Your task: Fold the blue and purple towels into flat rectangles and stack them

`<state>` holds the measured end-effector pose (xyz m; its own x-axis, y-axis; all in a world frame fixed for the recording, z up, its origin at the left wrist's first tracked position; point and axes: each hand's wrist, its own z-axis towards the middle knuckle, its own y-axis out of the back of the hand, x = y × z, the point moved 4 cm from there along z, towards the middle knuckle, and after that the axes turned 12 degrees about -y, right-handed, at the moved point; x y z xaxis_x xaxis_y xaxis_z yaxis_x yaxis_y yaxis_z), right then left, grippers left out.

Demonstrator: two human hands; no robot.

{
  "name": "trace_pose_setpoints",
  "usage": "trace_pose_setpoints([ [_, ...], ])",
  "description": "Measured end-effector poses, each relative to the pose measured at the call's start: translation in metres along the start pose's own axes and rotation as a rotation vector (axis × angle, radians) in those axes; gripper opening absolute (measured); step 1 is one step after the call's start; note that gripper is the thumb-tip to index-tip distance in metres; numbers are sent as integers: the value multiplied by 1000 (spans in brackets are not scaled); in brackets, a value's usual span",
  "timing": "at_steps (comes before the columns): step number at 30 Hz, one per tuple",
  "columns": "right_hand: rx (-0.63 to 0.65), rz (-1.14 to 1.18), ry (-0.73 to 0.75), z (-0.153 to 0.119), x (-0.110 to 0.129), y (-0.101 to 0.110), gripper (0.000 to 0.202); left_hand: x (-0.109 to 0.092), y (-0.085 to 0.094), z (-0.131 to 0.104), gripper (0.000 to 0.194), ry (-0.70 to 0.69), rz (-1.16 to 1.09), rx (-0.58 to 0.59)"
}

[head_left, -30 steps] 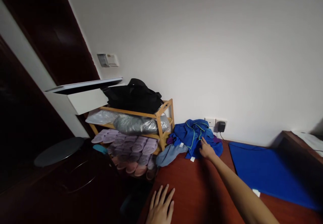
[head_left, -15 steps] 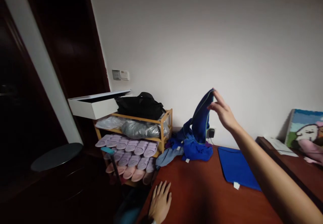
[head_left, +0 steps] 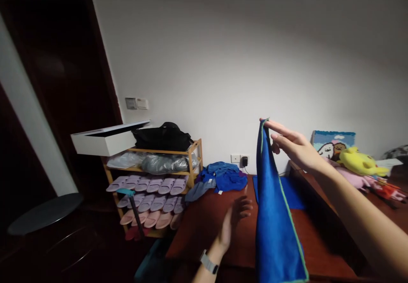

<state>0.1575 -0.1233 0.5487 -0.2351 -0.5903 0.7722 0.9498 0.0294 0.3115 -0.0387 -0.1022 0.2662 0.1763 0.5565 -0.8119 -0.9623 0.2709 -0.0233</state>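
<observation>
A blue cloth with green edging [head_left: 276, 215] hangs from the fingertips of my right hand [head_left: 291, 145], which pinches its top corner in front of the wall. My left hand [head_left: 236, 219] is raised over the reddish-brown table [head_left: 204, 227], its fingers apart and slightly curled, holding nothing, to the left of the hanging cloth. A crumpled pile of blue cloths [head_left: 228, 179] lies at the table's back left. Behind the hanging cloth, a flat blue cloth [head_left: 291, 193] lies on the table, partly hidden.
A wooden rack [head_left: 191, 169] with slippers stands left, bearing a black bag [head_left: 162, 137] and a white box [head_left: 95, 143]. A round stool [head_left: 46, 213] is at far left. Plush toys [head_left: 360, 162] and a picture [head_left: 334, 140] are at the right.
The green-edged cloth has come away from the pile, nearer to me, and now hangs freely from my right hand. My left hand has lifted off the table. The view has shifted right.
</observation>
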Motion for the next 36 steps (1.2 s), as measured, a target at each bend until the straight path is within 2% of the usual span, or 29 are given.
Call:
trace_pose_setpoints([
  [3,-24,-8,-8,-31,10,8,45,-61,-30,15,60,-49,-202,104],
  [5,-46,9,-3,-48,16,10,42,-94,-50,27,65,-84,-276,107],
  [8,-134,41,38,-66,23,16,32,-119,-77,38,54,-106,-273,96],
  [11,-236,50,23,-75,22,25,35,-125,-91,36,40,-71,-229,122],
  [15,-313,8,-43,-79,6,36,43,-130,-94,24,41,-26,-269,171],
  [17,-287,-35,-75,-81,-2,35,43,-135,-95,22,48,-82,-225,156],
  [20,-228,-115,-49,-86,-5,24,37,-144,-96,25,61,-222,-2,51],
  [22,-165,-201,8,-91,-1,14,37,-146,-97,28,51,-269,110,-3],
  [24,-81,-297,73,-95,5,6,35,-147,-95,30,32,-296,165,-7],
  [26,-11,-374,117,-97,10,2,24,-147,-89,31,21,-332,250,1],
  [28,0,-409,127,-98,13,1,20,-145,-82,31,18,-361,386,-21],
  [31,-61,-426,87,-97,14,2,21,-137,-74,29,27,-361,572,-77],
  [36,-195,-428,20,-86,12,16,25,-112,-66,15,46,-208,593,-38],
])
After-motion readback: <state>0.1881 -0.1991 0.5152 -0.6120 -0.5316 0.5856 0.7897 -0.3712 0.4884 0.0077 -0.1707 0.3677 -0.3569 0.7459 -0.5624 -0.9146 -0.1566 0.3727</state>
